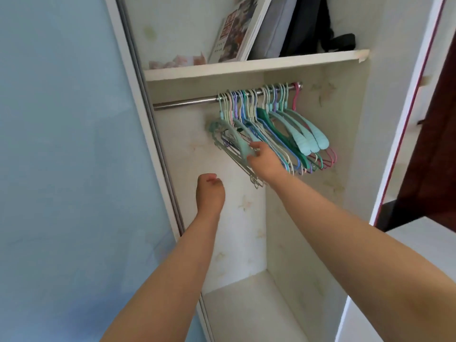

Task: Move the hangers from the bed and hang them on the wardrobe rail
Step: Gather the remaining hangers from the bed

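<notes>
Head-camera view into the open wardrobe: from my remote seat, I judge the job well advanced, with a dense row of pastel hangers [276, 124] already hooked along the right half of the metal rail [187, 104], up to its right end under the shelf [246, 66]. The rail's left half is bare. The bed is out of frame, so I cannot tell whether any hangers remain there. At the left edge of the row, the right hand [262, 160] reaches in, its fingers curled around the arm of a mint-green hanger [232, 135] that hangs tilted with a few thin ones beside it; to my eye it is being settled into place. The left hand [209, 191] hovers lower, near the wardrobe's left edge, fingers loosely curled and holding nothing. Books [237, 28] and a dark bag [318, 23] stand on the shelf above.
</notes>
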Available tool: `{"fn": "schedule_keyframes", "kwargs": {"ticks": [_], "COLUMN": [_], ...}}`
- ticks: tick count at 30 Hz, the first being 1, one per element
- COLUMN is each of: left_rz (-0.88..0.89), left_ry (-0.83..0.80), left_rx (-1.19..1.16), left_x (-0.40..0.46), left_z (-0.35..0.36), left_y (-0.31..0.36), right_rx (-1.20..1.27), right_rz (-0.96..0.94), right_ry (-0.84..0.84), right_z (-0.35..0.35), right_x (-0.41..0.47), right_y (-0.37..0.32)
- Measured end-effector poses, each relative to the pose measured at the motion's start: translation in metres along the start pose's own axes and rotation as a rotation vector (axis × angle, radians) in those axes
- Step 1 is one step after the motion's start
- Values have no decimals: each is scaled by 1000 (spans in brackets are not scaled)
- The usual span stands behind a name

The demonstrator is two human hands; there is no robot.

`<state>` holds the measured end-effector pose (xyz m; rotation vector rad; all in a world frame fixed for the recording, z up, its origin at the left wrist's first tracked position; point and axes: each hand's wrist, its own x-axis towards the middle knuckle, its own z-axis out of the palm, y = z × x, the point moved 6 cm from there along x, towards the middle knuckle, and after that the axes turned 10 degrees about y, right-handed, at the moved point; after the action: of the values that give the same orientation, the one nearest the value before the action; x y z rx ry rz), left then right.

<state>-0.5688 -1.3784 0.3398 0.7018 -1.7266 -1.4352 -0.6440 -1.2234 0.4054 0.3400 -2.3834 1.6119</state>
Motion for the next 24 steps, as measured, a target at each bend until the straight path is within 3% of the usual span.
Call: {"fn": "schedule_keyframes", "kwargs": {"ticks": [7,13,24], "left_rz": [-142,-143,-289], "left_ry": [-468,-672,-1114], "left_rx": [72,103,130], "left_x": [-86,-201,-551], "left_z": [66,120,194], "left_y": [-34,-46,-47], "right_rx": [18,81,100], "right_rz": [221,499,822], "right_ry": [-2,125,511], "right_z": [-69,-172,-437], "right_x": [-65,-151,-390], "right_y": [85,178,303]}}
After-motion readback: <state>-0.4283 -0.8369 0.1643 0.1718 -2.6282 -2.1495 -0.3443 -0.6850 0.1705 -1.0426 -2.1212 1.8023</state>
